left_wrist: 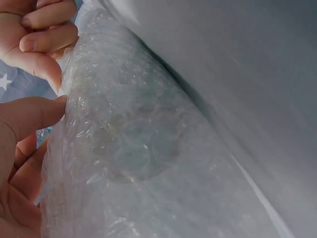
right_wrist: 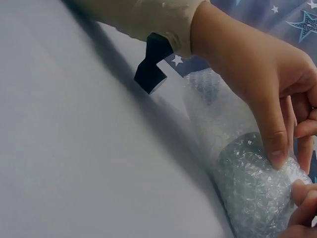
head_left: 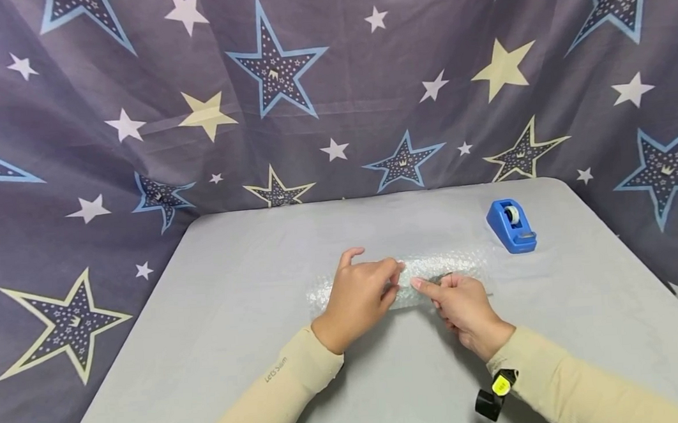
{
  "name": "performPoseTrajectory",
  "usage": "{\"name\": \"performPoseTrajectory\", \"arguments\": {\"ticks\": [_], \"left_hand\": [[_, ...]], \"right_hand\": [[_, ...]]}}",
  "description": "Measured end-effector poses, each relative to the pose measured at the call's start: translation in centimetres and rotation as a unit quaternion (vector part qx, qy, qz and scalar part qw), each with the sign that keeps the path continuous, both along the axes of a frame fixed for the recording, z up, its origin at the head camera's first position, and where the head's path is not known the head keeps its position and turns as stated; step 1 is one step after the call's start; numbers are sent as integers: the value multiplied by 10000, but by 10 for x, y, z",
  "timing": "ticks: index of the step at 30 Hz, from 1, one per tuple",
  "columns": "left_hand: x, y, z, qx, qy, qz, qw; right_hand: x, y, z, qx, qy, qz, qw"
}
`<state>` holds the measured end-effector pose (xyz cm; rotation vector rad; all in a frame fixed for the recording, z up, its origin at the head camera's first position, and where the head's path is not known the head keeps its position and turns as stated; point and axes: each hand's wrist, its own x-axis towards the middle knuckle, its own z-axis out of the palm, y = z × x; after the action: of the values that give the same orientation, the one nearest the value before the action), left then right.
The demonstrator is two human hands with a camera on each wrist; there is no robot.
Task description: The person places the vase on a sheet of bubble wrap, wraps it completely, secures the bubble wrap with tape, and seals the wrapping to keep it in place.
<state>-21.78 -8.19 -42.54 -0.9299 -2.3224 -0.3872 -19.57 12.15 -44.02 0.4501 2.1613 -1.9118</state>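
Note:
A sheet of clear bubble wrap [head_left: 451, 263] lies across the middle of the table, wrapped around something. Through the wrap [left_wrist: 74, 163], the left wrist view shows a blurred round outline, and in the right wrist view a rounded greenish shape bulges under the wrap [right_wrist: 252, 193]; its kind cannot be made out. My left hand [head_left: 362, 294] pinches the wrap's edge, thumb on the near face and fingers behind. Close beside it, my right hand [head_left: 465, 307] holds the same edge, its thumb against the wrap and its other fingers curled.
On the table [head_left: 234, 293], a blue tape dispenser [head_left: 512, 226] with a roll of tape stands at the back right, beyond the wrap. A star-patterned curtain [head_left: 333, 109] hangs behind the table. A small black camera [head_left: 490, 405] sticks out from the right wrist.

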Motion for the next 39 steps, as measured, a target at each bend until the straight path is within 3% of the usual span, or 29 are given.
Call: {"name": "performPoseTrajectory", "arguments": {"ticks": [7,11,15,19,23,27,30,32,36,39], "left_hand": [[-1,-2,2,-22,-84,62,9999],[-1,-3,2,-23,-42,89,9999],[-1,-2,0,-132,7,104,9999],[2,-2,3,-310,-197,40,9993],[5,-8,15,-519,-548,-78,9971],[3,-19,35,-886,-918,-3,9918],[-1,-30,51,-1281,-1517,179,9799],[-6,-37,58,-1442,-2067,290,9673],[-26,-49,64,-1440,-3152,314,9375],[-42,-55,61,-1413,-3953,177,9074]], "right_hand": [[1,-2,-4,437,660,1,9969],[2,0,-6,579,768,79,9953],[4,6,-7,618,605,196,9961],[7,13,-7,558,317,417,9971],[13,17,-3,321,-63,695,9970],[20,16,2,-153,-502,932,9943],[24,13,6,-532,-667,1055,9908],[26,10,9,-789,-717,1070,9885],[26,5,13,-1230,-789,1054,9836],[24,3,15,-1358,-824,1007,9821]]}}
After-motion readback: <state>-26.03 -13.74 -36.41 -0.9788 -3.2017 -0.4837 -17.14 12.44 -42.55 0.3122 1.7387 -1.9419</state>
